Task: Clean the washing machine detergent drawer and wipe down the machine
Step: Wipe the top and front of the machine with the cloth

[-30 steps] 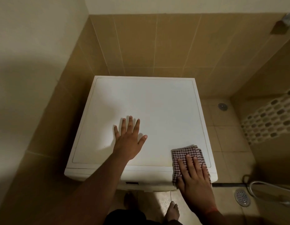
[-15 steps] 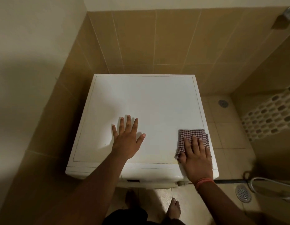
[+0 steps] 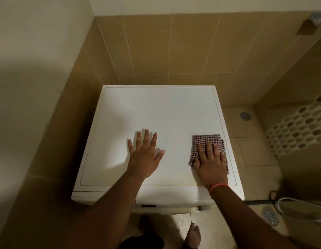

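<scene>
A white washing machine stands in a tiled corner, seen from above. My left hand lies flat on its top, fingers spread, near the middle front. My right hand presses with straight fingers on a folded red-and-white checked cloth at the right side of the top, close to the right edge. The cloth shows beyond my fingertips and to their left. The machine's front panel is only a thin strip below the top; the detergent drawer cannot be made out.
Tan tiled walls close in behind and to the left of the machine. To the right lies tiled floor with a small round drain, a larger drain grate and a metal hose. My bare feet stand before the machine.
My right hand has slid the cloth away from the front right corner, further back along the right side of the top. My left hand has stayed flat in place.
</scene>
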A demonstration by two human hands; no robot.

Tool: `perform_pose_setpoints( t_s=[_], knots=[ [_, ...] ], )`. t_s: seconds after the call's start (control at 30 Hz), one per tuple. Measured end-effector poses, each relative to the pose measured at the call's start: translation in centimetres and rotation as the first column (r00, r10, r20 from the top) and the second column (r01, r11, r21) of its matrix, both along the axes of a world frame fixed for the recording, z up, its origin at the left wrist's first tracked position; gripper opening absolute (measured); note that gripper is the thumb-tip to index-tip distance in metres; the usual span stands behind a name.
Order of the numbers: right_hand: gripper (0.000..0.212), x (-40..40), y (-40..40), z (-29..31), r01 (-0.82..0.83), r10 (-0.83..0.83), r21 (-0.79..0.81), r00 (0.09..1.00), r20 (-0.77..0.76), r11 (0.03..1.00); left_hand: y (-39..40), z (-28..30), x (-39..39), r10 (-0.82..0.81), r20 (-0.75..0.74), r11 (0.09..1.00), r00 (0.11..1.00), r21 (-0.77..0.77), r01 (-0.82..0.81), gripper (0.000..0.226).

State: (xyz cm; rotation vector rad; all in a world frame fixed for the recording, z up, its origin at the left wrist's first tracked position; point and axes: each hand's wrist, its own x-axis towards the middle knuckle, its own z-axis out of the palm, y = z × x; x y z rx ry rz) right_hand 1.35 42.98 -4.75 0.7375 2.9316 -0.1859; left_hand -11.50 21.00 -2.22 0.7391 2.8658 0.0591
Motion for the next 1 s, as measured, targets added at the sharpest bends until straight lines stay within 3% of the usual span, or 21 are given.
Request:
perform_pose_setpoints(
  t_s=[0.07, 0.2, 0.27, 0.33, 0.47, 0.53, 0.67, 0.73, 0.8, 0.93, 1.0],
  knots=[
    [0.064, -0.4, -2.1, 0.0, -0.032, 0.032, 0.008, 0.999, 0.001, 0.999, -0.3, 0.0, -0.4, 0.011, 0.004, 1.0, 1.0, 0.004, -0.011, 0.076],
    [0.063, -0.9, -7.9, -0.1, -0.311, 0.309, -0.042, 0.95, -0.038, 0.95, 0.1, 0.4, -1.6, -0.009, 0.007, 1.0, 1.0, 0.029, 0.009, 0.075],
    [0.061, -1.3, -7.7, 0.1, -0.369, 0.367, -0.049, 0.929, -0.051, 0.928, 0.1, 0.5, -2.2, -0.029, -0.006, 0.999, 1.0, 0.035, 0.029, 0.076],
    [0.062, -1.0, -5.5, 0.0, -0.297, 0.296, -0.025, 0.955, -0.035, 0.955, -0.1, 0.4, -2.6, -0.037, -0.022, 0.998, 0.999, 0.042, 0.038, 0.076],
    [0.065, -0.3, -0.6, -0.3, 0.1, -0.1, 0.005, 0.995, 0.001, 0.995, -0.7, -0.6, -3.5, -0.051, -0.053, 0.997, 0.997, 0.059, 0.054, 0.075],
    [0.066, -0.6, -1.6, -0.1, 0.144, -0.144, 0.011, 0.99, 0.014, 0.99, -0.8, -1.1, -3.6, -0.061, -0.038, 0.995, 0.997, 0.071, 0.064, 0.075],
    [0.063, -1.2, -6.2, -0.1, -0.228, 0.227, 0.014, 0.974, 0.019, 0.974, 0.6, -1.3, -3.2, -0.125, -0.033, 0.987, 0.992, 0.099, 0.127, 0.073],
    [0.063, -1.4, -5.5, 0.1, -0.329, 0.329, -0.015, 0.944, 0.026, 0.944, 1.3, -1.1, -3.1, -0.162, -0.041, 0.982, 0.986, 0.095, 0.165, 0.072],
    [0.066, -1.7, -3.1, -0.1, -0.257, 0.257, -0.013, 0.966, 0.032, 0.966, 1.6, -1.0, -3.4, -0.16, -0.056, 0.982, 0.986, 0.094, 0.165, 0.072],
    [0.071, -2.6, 0.7, -0.2, 0.153, -0.153, -0.002, 0.986, 0.071, 0.988, 1.5, -0.7, -4.4, -0.097, -0.077, 0.991, 0.992, 0.08, 0.103, 0.073],
    [0.071, -3.4, -0.7, 0.1, 0.157, -0.158, 0.024, 0.986, 0.056, 0.987, 1.8, -0.5, -4.6, -0.08, -0.06, 0.994, 0.995, 0.067, 0.084, 0.074]
  ],
)
